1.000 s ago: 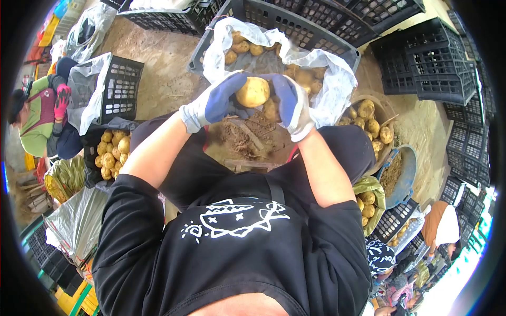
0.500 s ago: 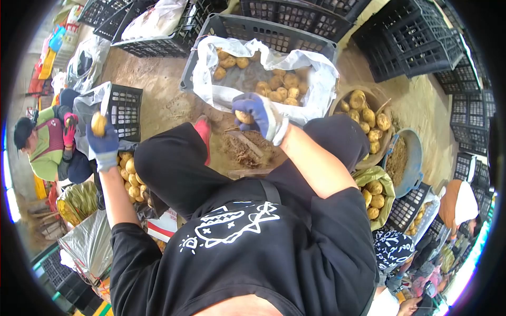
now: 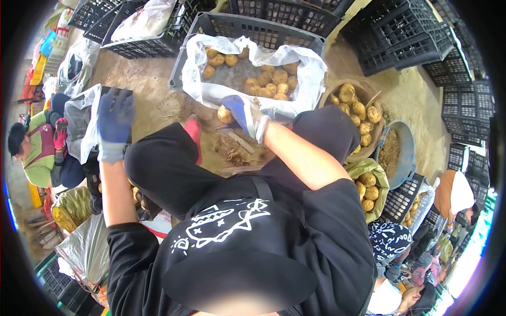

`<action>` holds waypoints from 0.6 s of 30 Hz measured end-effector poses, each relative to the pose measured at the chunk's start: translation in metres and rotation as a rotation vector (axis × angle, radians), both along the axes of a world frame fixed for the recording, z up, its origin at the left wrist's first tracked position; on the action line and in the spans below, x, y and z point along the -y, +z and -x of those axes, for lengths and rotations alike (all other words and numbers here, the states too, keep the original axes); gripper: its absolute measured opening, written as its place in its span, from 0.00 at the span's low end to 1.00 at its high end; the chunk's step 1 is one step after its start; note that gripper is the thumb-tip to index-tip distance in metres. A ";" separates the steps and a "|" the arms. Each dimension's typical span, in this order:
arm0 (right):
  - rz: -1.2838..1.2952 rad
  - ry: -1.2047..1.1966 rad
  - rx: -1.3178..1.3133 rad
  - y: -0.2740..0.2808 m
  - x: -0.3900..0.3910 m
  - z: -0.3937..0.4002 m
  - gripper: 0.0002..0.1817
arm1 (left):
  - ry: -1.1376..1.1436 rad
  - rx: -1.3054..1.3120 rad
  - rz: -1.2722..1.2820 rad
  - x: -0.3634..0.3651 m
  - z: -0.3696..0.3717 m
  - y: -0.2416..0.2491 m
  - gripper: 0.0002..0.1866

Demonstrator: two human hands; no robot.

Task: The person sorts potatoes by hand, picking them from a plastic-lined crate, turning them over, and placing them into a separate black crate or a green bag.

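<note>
My right hand (image 3: pixel 246 117), in a blue and white glove, is closed on a potato (image 3: pixel 225 115), just in front of the near side of a black crate (image 3: pixel 240 23). That crate has a white plastic liner (image 3: pixel 312 84), with potatoes (image 3: pixel 274 81) in two loose groups inside. At the left, my left hand (image 3: pixel 114 124), gloved in blue and grey, has its fingers stretched out with no potato visible in it. It is over a smaller crate lined with clear plastic (image 3: pixel 84 118), and covers much of it.
On the right stand a basket of potatoes (image 3: pixel 358 108), a blue tub (image 3: pixel 410 158) holding soil and a green sack (image 3: pixel 383 195) with potatoes. Stacked black crates (image 3: pixel 400 37) are farther back. A co-worker (image 3: pixel 39 142) sits at the left; other people are at lower right.
The potato in my left hand is gone from view; that hand has opened and moved right and upward. My right hand has shifted slightly left with its potato, along with the whole view.
</note>
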State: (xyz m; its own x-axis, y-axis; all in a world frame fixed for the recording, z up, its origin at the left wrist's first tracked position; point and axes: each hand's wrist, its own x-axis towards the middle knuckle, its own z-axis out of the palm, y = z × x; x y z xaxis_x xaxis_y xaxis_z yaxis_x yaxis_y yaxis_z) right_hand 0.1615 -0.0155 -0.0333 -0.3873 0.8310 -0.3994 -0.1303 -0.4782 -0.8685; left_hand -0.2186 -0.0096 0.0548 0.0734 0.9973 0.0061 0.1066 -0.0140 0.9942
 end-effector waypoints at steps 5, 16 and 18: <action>0.012 -0.037 -0.375 0.059 -0.026 -0.008 0.16 | -0.219 0.251 0.661 -0.031 -0.181 0.035 0.27; -0.071 1.020 1.513 -0.110 -0.166 -0.103 0.21 | 0.022 0.504 0.489 -0.062 -0.183 0.015 0.17; 0.183 1.087 1.588 -0.144 -0.165 -0.103 0.19 | 0.026 0.378 0.308 -0.060 -0.178 0.016 0.17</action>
